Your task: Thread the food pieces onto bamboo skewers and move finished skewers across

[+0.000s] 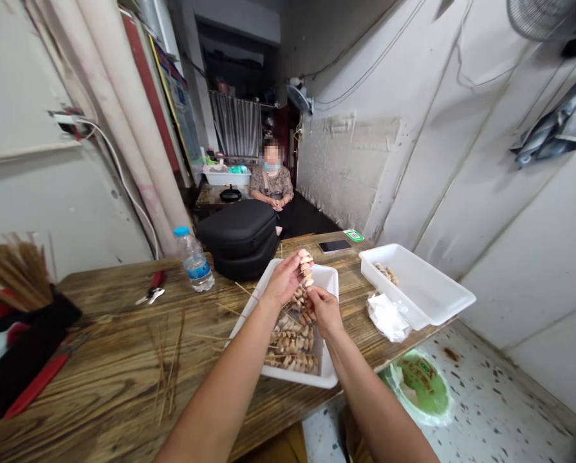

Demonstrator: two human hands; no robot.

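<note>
My left hand [286,280] is closed around a skewer [306,265] threaded with several pale, meat-like pieces, held up over a white plastic tray [332,283]. Below it my right hand [325,310] pinches at the skewer's lower end, fingertips close to the last piece. Inside the tray lie several loaded skewers [292,341] in rows, their bare stick ends poking over its left rim. My forearms cover part of the tray. Loose bare sticks [169,366] rest on the wooden table to the left.
A second white tray [445,292] with a few pieces stands right, beside a plastic bag [389,317]. Behind are black cases [239,231], a water bottle [197,265] and a phone [334,246]. Left lie keys [152,292]. A lined bin [425,392] stands below. A person [271,183] sits beyond.
</note>
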